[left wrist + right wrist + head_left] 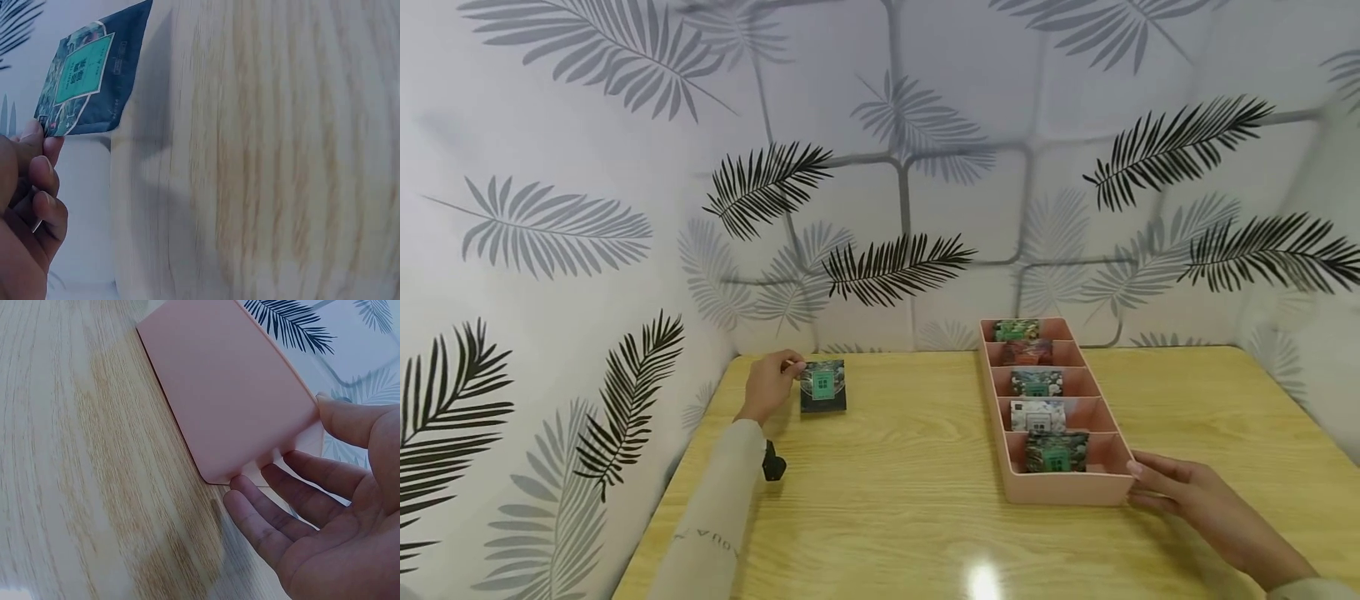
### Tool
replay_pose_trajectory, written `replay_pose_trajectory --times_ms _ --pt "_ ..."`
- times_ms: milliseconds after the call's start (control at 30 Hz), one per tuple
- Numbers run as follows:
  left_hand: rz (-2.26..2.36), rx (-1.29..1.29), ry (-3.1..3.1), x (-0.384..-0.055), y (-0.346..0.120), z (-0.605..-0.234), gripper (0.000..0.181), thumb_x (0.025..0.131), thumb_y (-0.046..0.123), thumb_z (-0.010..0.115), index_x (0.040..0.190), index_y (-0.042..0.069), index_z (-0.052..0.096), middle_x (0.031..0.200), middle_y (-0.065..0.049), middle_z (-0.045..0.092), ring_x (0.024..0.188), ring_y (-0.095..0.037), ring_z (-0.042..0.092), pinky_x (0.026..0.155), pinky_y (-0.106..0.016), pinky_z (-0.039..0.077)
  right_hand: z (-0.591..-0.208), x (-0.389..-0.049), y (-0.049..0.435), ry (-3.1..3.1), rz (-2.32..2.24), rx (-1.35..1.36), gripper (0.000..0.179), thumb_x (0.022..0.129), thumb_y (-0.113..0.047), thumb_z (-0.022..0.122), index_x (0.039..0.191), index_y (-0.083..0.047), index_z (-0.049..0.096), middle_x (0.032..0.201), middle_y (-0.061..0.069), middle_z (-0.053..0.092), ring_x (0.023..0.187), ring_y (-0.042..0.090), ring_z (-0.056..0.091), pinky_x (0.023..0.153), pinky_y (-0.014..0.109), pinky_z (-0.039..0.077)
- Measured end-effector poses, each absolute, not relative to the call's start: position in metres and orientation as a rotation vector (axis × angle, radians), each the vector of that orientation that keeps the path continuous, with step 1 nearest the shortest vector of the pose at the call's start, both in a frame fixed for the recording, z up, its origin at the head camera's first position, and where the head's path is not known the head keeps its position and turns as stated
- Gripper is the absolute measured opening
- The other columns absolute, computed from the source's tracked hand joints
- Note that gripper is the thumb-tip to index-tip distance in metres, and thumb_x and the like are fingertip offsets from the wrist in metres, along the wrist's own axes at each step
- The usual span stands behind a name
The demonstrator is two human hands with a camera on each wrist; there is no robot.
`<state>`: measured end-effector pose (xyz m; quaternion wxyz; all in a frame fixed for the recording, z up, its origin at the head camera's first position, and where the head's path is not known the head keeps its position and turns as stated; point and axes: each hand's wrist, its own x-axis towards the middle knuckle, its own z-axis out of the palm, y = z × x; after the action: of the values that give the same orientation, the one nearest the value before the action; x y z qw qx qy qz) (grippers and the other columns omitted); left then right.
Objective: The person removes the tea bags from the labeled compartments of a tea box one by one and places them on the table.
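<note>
A dark sachet with a green label is pinched at its corner between the thumb and fingers of my left hand, by the table's far left. In the left wrist view the sachet is tilted with its printed face showing, and a shadow falls on the wood beside it. My right hand holds the near right corner of a long pink divided box. The right wrist view shows the thumb at the rim of the box and the fingertips against its outer side wall.
Each compartment of the box holds sachets: green, red, dark and white ones, with another dark sachet in front. The wooden table meets a leaf-patterned wall covering. A black object is at my left wrist.
</note>
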<state>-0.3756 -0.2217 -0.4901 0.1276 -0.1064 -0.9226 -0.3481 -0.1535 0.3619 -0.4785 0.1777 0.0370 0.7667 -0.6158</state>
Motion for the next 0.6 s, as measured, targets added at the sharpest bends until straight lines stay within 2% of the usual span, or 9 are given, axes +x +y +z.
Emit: replay_pose_trajectory --times_ms 333,600 --pt "-0.866 -0.257 -2.754 -0.385 -0.246 -0.497 0.016 0.096 0.027 0.060 0.100 0.017 0.071 0.081 -0.001 0.069 0.065 -0.015 0.060 0.056 -0.035 0.046 -0.475 -0.155 0.361 2.171 -1.726 0.117 0.072 0.101 -0.037 0.046 0.146 0.011 0.018 0.146 0.028 0.032 0.112 0.021 0.060 0.094 0.037 0.046" --pt "-0.782 -0.208 -2.810 -0.388 -0.249 -0.496 0.016 0.094 0.027 0.061 0.101 0.015 0.072 0.080 -0.001 0.070 0.060 -0.015 0.060 0.053 -0.036 0.046 -0.477 -0.154 0.363 2.174 -1.688 0.150 0.074 0.100 -0.040 0.047 0.147 0.009 0.018 0.145 0.026 0.035 0.113 0.022 0.060 0.097 0.041 0.044"
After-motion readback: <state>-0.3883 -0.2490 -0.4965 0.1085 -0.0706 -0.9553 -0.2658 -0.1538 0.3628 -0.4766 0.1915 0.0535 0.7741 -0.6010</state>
